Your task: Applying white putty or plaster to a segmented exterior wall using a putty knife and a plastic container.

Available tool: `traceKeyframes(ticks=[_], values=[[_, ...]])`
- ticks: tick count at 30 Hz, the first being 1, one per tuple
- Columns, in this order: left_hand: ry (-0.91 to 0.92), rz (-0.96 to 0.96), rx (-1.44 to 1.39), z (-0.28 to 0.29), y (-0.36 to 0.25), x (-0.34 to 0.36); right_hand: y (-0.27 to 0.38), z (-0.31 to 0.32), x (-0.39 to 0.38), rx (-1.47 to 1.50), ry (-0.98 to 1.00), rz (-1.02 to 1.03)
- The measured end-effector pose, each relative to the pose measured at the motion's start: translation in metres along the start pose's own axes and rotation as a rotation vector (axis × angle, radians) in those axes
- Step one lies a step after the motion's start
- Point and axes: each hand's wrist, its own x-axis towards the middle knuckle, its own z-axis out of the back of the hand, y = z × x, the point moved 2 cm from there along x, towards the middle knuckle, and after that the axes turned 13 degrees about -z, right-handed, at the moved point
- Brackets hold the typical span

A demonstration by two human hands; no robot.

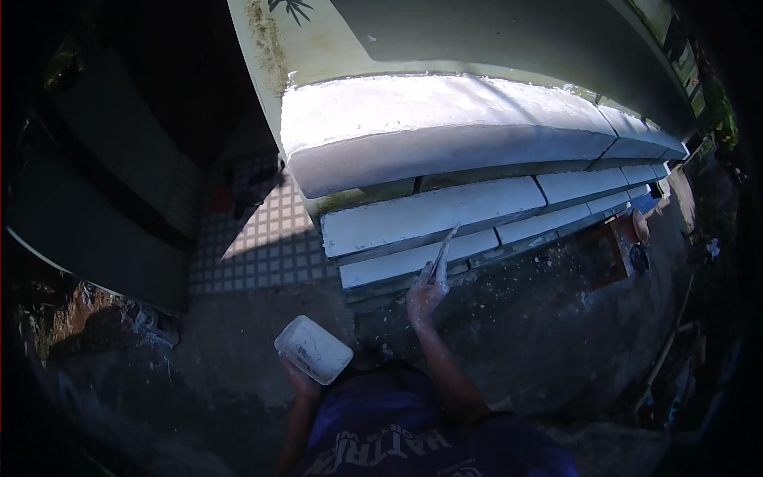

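Note:
My left hand [299, 377] grips a white rectangular tub [316, 351] from its side and underneath. A whitish coating lies inside the tub. In my right hand [427, 300], spattered with white, is a thin flat tool [444, 253], also smeared white; its exact kind is not clear. Its tip points up toward the edge of a white-coated block [437, 208] in the middle row. Above that row, a larger white block [445, 119] lies in bright sun against the wall. A lower white row [397, 266] runs just beyond my right hand.
Patterned floor tiles [266, 230] lie left of the blocks, partly sunlit. White spatters dot the dark concrete floor [524, 350]. At the right are a brown board [602, 256] and a round reddish vessel [636, 226]. A pale greenish wall [493, 36] rises behind the blocks.

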Motion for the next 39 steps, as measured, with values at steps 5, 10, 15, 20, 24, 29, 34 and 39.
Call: traceKeyframes(ticks=[5, 10, 15, 20, 24, 29, 34, 39], values=[[-0.071, -0.073, 0.042, -0.002, 0.005, 0.010, 0.022, -0.024, -0.058, 0.032, 0.297, -0.085], [-0.062, -0.076, 0.000, -0.006, 0.013, 0.036, 0.034, -0.014, -0.092, 0.224, 0.518, -0.168], [-0.061, -0.097, 0.027, -0.033, -0.006, 0.040, 0.058, -0.011, -0.084, 0.078, 0.634, -0.155], [-0.029, -0.111, 0.003, -0.040, -0.016, 0.044, 0.101, -0.022, -0.095, -0.060, 0.866, 0.042], [-0.026, -0.076, 0.009, -0.035, -0.016, 0.048, 0.107, -0.043, -0.108, -0.119, 1.032, 0.064], [0.010, -0.049, -0.017, -0.035, -0.026, 0.051, 0.101, -0.062, -0.125, -0.205, 1.049, 0.112], [0.087, 0.139, -0.202, -0.051, -0.058, 0.055, 0.108, -0.074, -0.137, -0.312, 1.008, 0.359], [0.138, 0.221, -0.166, -0.036, -0.056, 0.068, 0.121, -0.082, -0.144, -0.237, 1.166, -0.075]])
